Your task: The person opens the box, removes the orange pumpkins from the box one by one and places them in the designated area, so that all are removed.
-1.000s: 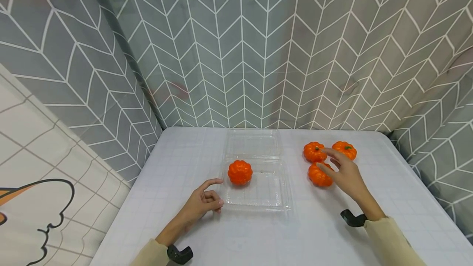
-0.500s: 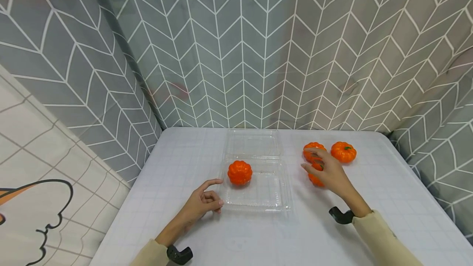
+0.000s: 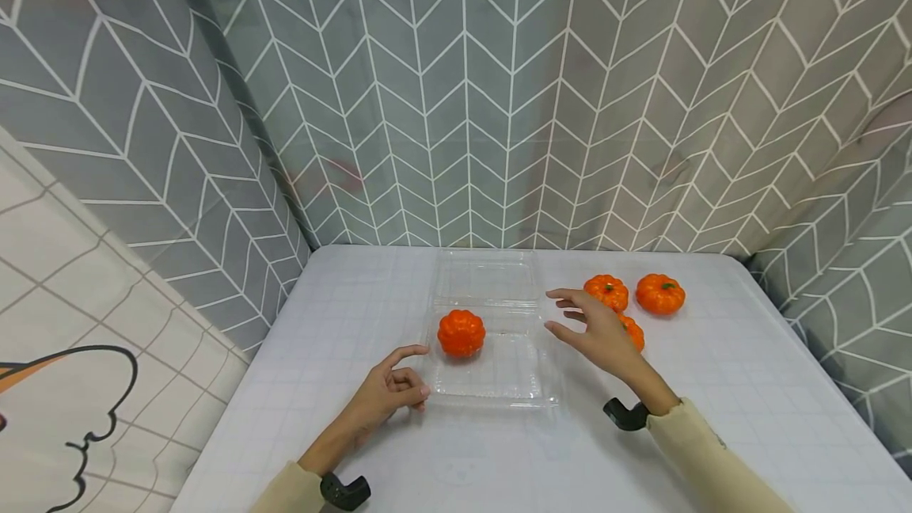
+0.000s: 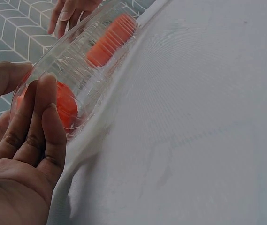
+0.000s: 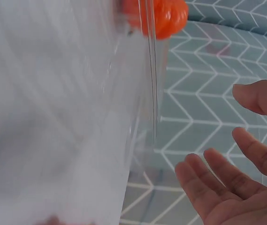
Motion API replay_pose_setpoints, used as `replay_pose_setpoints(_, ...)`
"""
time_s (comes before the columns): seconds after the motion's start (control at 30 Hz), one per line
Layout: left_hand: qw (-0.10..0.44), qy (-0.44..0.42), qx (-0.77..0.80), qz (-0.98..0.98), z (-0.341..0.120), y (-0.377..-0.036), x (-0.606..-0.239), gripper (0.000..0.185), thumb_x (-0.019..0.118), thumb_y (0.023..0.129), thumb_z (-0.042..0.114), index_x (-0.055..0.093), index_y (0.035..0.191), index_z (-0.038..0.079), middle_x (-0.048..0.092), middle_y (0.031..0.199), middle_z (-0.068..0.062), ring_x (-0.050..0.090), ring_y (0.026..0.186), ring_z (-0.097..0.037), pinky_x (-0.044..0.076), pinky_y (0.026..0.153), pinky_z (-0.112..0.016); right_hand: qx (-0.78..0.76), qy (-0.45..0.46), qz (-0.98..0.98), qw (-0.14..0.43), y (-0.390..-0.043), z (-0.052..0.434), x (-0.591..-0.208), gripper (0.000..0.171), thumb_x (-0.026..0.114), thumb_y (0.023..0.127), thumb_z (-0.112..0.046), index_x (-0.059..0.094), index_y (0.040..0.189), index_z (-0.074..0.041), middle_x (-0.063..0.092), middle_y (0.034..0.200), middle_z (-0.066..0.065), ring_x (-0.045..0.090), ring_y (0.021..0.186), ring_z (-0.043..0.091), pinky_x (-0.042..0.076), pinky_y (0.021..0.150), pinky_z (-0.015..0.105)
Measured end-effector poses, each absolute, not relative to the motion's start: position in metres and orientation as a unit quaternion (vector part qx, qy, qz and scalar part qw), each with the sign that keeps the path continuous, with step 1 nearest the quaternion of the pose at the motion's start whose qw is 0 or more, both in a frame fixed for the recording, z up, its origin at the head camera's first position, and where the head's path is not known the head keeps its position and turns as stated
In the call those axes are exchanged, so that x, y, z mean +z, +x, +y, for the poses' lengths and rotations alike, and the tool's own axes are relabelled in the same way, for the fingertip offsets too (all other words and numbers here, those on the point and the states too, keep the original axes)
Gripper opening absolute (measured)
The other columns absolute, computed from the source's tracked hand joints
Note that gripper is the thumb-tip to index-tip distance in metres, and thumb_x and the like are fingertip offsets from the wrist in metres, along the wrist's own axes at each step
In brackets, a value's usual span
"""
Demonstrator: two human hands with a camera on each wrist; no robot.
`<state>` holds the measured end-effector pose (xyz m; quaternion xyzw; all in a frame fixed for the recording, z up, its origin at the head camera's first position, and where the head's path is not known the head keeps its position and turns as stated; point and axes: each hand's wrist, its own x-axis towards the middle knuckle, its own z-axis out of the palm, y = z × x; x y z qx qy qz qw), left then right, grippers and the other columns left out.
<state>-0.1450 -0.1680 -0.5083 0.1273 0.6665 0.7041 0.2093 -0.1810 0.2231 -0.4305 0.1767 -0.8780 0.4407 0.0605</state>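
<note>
A clear hinged plastic container (image 3: 492, 370) lies with its lid (image 3: 486, 279) folded back. One small, ribbed orange toy pumpkin (image 3: 461, 333) sits in the left part of its base. At the base's left side is my left hand (image 3: 388, 388), index finger and thumb tips touching the edge, other fingers loosely bent. The left wrist view shows a fingertip (image 4: 23, 72) against the rim. My right hand (image 3: 602, 336) hovers by the base's right edge, thumb and fingers spread with nothing between them. Its fingers (image 5: 232, 180) are apart from the container's side in the right wrist view.
Right of the right hand are three more orange pumpkins: one at the back (image 3: 606, 292), one at far right (image 3: 660, 294), and one partly covered by the hand (image 3: 632, 331). The white-covered table (image 3: 456, 457) ends at a grey chevron curtain (image 3: 492, 101).
My right hand has moved left from over the pumpkin group to the container's right edge, carrying nothing. The left hand, container and pumpkins have stayed put.
</note>
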Motion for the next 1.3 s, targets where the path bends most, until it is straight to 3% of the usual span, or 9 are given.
replay_pose_setpoints(0.43,0.207,0.128,0.704,0.667,-0.168,-0.145,-0.507,0.073,0.077,0.093,0.008,0.038,0.155,0.007,0.066,0.091,-0.01,0.069,0.078,-0.021,0.062,0.078,-0.038,0.454,0.209,-0.866,0.03,-0.182,0.187,-0.43,0.051,0.08,0.092,-0.016,0.059,0.138,-0.004,0.06,0.137,0.016,0.061,0.122,0.035,0.052,0.101,0.049)
replay_pose_setpoints(0.8,0.208,0.126,0.702,0.67,-0.168,-0.145,-0.507,0.073,0.078,0.093,0.009,0.038,0.155,0.008,0.067,0.091,-0.01,0.069,0.078,-0.021,0.061,0.078,-0.037,0.428,0.246,-0.869,-0.028,-0.187,0.162,-0.425,0.051,0.077,0.094,-0.019,0.058,0.141,-0.008,0.059,0.14,0.013,0.062,0.12,0.04,0.052,0.101,0.053)
replay_pose_setpoints(1.0,0.208,0.128,0.701,0.67,-0.169,-0.146,-0.509,0.073,0.077,0.093,0.009,0.038,0.154,0.007,0.067,0.091,-0.01,0.069,0.078,-0.022,0.062,0.078,-0.038,0.409,0.289,-0.862,-0.075,-0.195,0.153,-0.421,0.054,0.075,0.096,-0.018,0.053,0.144,-0.002,0.056,0.142,0.022,0.06,0.12,0.044,0.051,0.1,0.057)
replay_pose_setpoints(1.3,0.209,0.127,0.699,0.672,-0.169,-0.146,-0.51,0.073,0.078,0.093,0.01,0.038,0.154,0.008,0.067,0.091,-0.011,0.069,0.077,-0.022,0.061,0.078,-0.037,0.4,0.295,-0.861,-0.105,-0.207,0.137,-0.416,0.057,0.074,0.097,-0.023,0.052,0.143,0.003,0.057,0.137,0.027,0.062,0.116,0.043,0.055,0.096,0.051)
